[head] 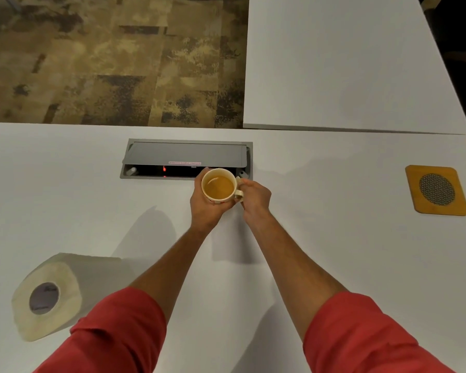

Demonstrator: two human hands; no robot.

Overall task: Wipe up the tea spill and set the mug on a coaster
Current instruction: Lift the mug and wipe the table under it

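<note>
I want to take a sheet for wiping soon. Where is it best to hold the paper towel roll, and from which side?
The paper towel roll lies on its side on the table, hollow core facing the person. Probably best to come from above and wrap the fingers across its round middle. The left hand is nearer, but both hands hold the mug now.

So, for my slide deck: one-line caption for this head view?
Both hands, left hand and right hand, hold a tea-filled mug above the table; coaster waits far right.

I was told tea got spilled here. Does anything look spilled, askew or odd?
No spill shows on the white table. The paper towel roll lies on its side, and the full mug, held by both hands, sits beside the open power box.
</note>
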